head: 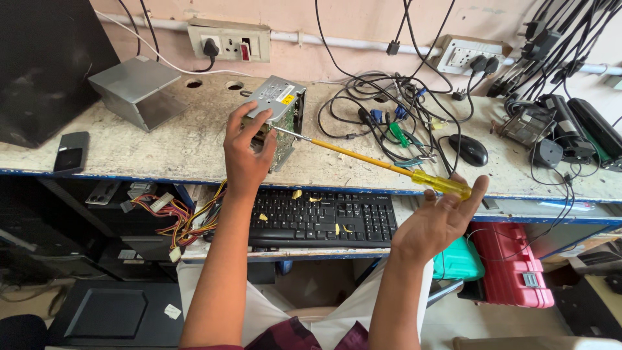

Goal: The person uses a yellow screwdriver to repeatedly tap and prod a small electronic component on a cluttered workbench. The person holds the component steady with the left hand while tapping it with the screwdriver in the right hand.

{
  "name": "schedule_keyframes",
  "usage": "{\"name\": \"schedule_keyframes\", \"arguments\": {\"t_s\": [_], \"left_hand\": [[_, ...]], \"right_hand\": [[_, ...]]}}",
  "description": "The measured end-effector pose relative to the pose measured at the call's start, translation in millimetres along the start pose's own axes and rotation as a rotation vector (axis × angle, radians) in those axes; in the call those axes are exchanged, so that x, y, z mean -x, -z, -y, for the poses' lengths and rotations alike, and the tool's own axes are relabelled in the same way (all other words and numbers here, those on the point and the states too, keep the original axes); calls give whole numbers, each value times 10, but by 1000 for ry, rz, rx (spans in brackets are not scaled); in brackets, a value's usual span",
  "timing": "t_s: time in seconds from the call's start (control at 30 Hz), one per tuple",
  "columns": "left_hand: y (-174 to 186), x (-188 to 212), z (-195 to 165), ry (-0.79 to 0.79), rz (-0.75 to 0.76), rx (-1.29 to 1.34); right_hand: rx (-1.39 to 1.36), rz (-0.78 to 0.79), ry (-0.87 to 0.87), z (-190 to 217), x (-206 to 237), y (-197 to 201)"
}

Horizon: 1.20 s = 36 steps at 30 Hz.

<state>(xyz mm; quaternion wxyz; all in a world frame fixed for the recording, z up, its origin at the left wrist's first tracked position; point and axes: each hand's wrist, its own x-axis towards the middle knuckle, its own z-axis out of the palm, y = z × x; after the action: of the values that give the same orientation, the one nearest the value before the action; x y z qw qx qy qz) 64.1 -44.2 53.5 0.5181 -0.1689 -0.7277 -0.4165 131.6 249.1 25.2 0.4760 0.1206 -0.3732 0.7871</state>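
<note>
Single head view, looks down and forward from close above the workbench (162,152), facing the wall beyond.

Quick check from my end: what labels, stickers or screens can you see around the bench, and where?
Yellow and white labels: small rectangles on top of the grey metal power supply held by the left hand.
Phone screen: dark, flat on bench, far left.
White sticker: on black case below.

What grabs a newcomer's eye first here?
The long yellow screwdriver, held by the right hand, its tip at the grey metal power supply box that the left hand steadies at mid-bench. Next, the tangle of black cables to the right, and the black keyboard on the shelf below.
</note>
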Motion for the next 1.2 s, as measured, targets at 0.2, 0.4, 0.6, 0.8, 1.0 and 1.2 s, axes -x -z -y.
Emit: {"name": "schedule_keyframes", "arguments": {"t_s": [0.2, 0.4, 0.6, 0.8, 1.0, 1.2], "left_hand": [[11, 6, 12, 7, 16, 0], [12, 9, -4, 15, 7, -7], [5, 11, 29, 19, 18, -16], [-33, 38, 31, -22, 14, -79], [-42, 38, 27, -64, -1, -113], [-36, 48, 29, -58, 8, -125]], "right_hand": [[46, -34, 9, -5, -2, -3], [70, -46, -49, -31, -24, 8], [-72, -6, -61, 7, -22, 29], [31, -13, 31, -11, -33, 13], [-112, -64, -76, 65, -29, -34], [-33, -22, 33, -66, -45, 67]]}}
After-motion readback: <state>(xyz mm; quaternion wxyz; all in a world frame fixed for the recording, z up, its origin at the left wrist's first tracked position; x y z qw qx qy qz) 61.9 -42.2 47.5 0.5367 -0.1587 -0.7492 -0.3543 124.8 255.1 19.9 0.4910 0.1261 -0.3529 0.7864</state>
